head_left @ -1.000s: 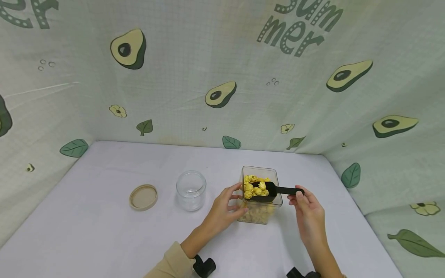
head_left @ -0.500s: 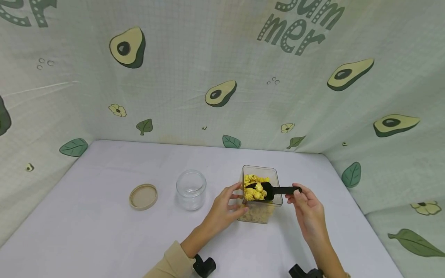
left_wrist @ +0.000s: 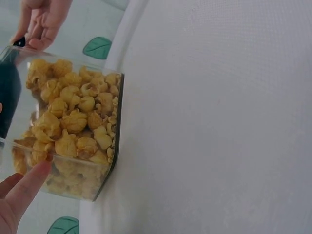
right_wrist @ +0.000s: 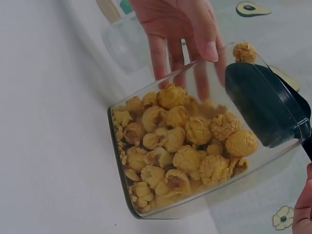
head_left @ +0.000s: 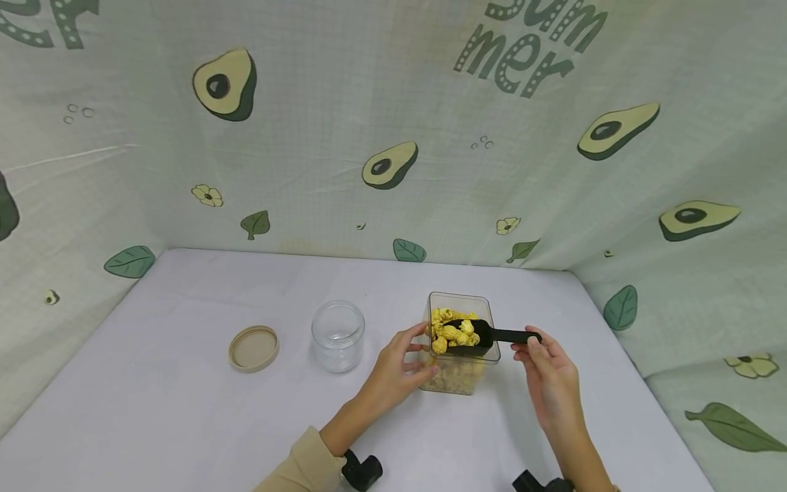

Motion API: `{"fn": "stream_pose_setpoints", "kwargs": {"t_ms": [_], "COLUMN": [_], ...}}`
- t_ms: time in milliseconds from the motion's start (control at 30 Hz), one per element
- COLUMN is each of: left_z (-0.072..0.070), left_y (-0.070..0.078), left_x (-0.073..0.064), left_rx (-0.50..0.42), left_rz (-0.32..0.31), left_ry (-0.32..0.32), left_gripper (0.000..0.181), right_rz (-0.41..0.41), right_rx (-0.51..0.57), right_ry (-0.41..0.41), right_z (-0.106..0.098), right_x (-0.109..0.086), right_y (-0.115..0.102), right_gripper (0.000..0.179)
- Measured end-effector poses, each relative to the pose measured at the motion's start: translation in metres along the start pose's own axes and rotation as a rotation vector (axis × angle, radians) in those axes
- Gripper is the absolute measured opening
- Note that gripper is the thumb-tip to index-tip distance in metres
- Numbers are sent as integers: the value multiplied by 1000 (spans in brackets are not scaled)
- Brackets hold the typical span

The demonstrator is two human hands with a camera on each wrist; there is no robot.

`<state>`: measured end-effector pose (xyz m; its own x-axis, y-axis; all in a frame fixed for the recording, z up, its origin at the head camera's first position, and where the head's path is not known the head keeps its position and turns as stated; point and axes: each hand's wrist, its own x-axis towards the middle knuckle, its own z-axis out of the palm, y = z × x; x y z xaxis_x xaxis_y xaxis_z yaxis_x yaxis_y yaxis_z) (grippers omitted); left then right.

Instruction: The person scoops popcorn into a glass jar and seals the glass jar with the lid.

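A clear square container (head_left: 451,379) of yellow popcorn (left_wrist: 73,102) stands on the table, right of centre. My left hand (head_left: 396,369) holds its left side, with the thumb against the near wall and the other fingers along the left wall. My right hand (head_left: 550,379) pinches the end of a black scoop's handle (head_left: 513,336). The scoop (right_wrist: 263,105) lies inside the container's open top, loaded with several pieces of popcorn in the head view. Through the clear wall in the right wrist view, popcorn fills the container below the scoop.
An open clear jar (head_left: 338,338) stands left of the container. Farther left lies a round beige lid (head_left: 253,348). The white table (head_left: 184,410) meets a printed cloth backdrop (head_left: 320,123) at the back and sides.
The scoop first shifted left and dipped into the popcorn, then came back right and levelled with popcorn in it. My left hand and the container have stayed in place.
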<state>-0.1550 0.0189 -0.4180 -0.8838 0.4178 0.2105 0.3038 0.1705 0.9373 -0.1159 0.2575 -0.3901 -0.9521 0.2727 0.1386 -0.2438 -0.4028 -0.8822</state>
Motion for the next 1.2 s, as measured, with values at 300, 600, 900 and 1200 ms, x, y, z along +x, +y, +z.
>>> {"fn": "stream_pose_setpoints", "kwargs": {"t_ms": [300, 600, 900, 1200], "left_z": [0, -1, -3, -2], "left_y": [0, -1, 1, 1], "left_x": [-1, -1, -2, -2], "left_rx": [-33, -56, -78, -103], "left_rz": [-4, -10, -5, -9], "left_ry": [-7, -16, -17, -30], "left_gripper": [64, 62, 62, 64], "right_rz": [-20, -51, -42, 3], "right_rx": [56, 115, 118, 25], "right_ry": [-66, -137, -182, -153], "right_z": [-8, -13, -14, -3], "right_x": [4, 8, 10, 8], "right_y": [-2, -4, -2, 2], "right_gripper": [20, 23, 24, 22]}}
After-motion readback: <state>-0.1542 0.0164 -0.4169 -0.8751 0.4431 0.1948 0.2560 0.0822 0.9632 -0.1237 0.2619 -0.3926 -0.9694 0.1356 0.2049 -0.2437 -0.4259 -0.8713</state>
